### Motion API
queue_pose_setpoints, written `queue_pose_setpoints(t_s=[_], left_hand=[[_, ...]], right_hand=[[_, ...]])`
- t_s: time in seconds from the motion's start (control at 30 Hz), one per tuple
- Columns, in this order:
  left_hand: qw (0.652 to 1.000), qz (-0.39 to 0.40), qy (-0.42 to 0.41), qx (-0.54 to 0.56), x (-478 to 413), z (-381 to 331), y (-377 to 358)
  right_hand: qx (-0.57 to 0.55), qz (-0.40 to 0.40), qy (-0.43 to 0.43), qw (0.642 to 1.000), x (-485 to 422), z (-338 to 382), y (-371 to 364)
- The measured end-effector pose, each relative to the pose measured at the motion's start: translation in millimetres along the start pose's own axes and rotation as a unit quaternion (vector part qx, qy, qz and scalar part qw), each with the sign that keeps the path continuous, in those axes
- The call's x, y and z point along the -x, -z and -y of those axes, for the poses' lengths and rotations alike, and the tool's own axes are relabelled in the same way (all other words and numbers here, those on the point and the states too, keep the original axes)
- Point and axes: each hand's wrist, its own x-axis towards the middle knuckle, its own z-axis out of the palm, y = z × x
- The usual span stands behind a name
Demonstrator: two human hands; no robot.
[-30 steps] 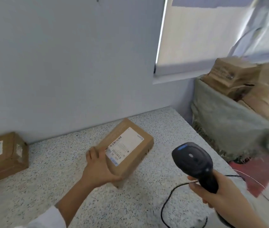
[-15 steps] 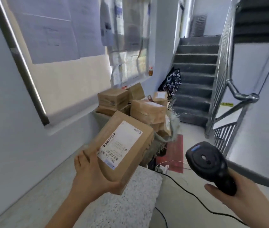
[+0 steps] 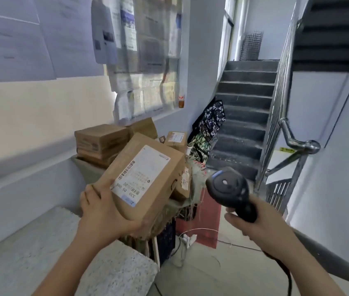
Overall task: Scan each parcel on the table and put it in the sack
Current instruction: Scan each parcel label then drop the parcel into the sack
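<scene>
Gripping the parcel [image 3: 145, 180] with the left hand [image 3: 103, 214], fingers together against its near end, thumb hooking the lower corner; holding it tilted, label up, in the air past the table [image 3: 115, 274], just before the sack [image 3: 87, 166]. Clutching the scanner [image 3: 229, 186] in the right hand [image 3: 254, 223], fingers wrapping its handle.

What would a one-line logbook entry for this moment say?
left hand: holds parcel, label up | right hand: grips scanner | sack: piled with boxes, beyond table
</scene>
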Motion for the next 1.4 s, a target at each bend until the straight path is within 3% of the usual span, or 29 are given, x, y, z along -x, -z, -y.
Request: queue_pose_setpoints(t_s=[0.27, 0.53, 0.7, 0.9, 1.2, 1.3, 1.4], left_hand=[[0.999, -0.05, 0.014, -0.014, -57.9, -49.8, -10.2], [0.992, -0.127, 0.029, 0.003, -166.3, -52.3, 6.6], [0.997, -0.072, 0.038, -0.007, -248.6, -50.0, 16.6], [0.994, 0.051, 0.095, -0.007, -324.2, -41.4, 6.2], [0.958, 0.233, 0.161, -0.045, -373.9, -45.6, 11.4], [0.953, 0.243, 0.174, -0.039, -377.3, -50.5, 9.8], [0.969, 0.179, 0.166, -0.042, -376.3, -53.3, -2.0]], right_hand=[[0.002, 0.044, 0.055, 0.998, -94.5, -32.1, 26.7], [0.001, 0.044, 0.105, 0.993, -207.0, -46.1, 14.2], [-0.015, 0.043, 0.121, 0.992, -271.6, -42.7, 7.8], [-0.041, 0.088, 0.127, 0.987, -326.4, -45.8, -12.9], [-0.068, 0.156, 0.136, 0.976, -413.0, -61.9, -19.2], [-0.082, 0.175, 0.141, 0.971, -435.0, -67.1, -21.5], [-0.081, 0.204, 0.148, 0.964, -453.1, -75.1, -22.5]])
